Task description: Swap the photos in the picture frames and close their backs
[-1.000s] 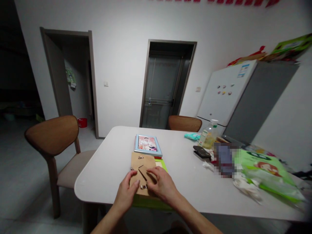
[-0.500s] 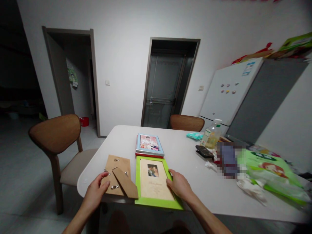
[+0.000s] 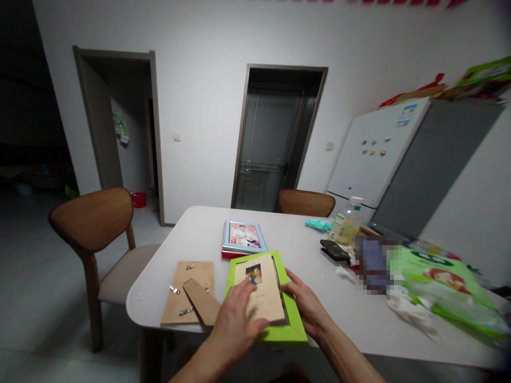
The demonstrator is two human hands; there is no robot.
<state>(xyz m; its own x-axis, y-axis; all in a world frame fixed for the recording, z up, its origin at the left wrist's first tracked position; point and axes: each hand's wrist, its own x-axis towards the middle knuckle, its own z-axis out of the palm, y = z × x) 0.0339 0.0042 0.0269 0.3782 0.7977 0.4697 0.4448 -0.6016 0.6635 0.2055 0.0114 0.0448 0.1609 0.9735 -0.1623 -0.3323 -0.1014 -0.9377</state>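
Note:
A lime-green picture frame (image 3: 295,319) lies at the table's near edge, slightly turned. Inside it sits a cream card (image 3: 265,303) with a small photo of two people, askew against the frame's opening. My left hand (image 3: 235,314) rests over the card, its fingers and thumb apart. At the frame's right side, my right hand (image 3: 307,303) grips the green border, thumb on top. To the left lies a brown backing board (image 3: 175,303) with metal clips and a fold-out stand, partly covered by my left hand.
Behind the green frame is a stack of picture frames, a light-blue one (image 3: 261,236) on top. On the right are a black wallet-like item (image 3: 334,250), a bottle (image 3: 346,221), a teal packet (image 3: 319,224), crumpled tissues and a green package (image 3: 443,282). Wooden chairs (image 3: 93,218) stand around the table (image 3: 159,271).
My left hand has moved right from the backing board onto the card. The green frame has turned and shifted slightly right, the card now askew in it. My right hand still holds the frame's edge.

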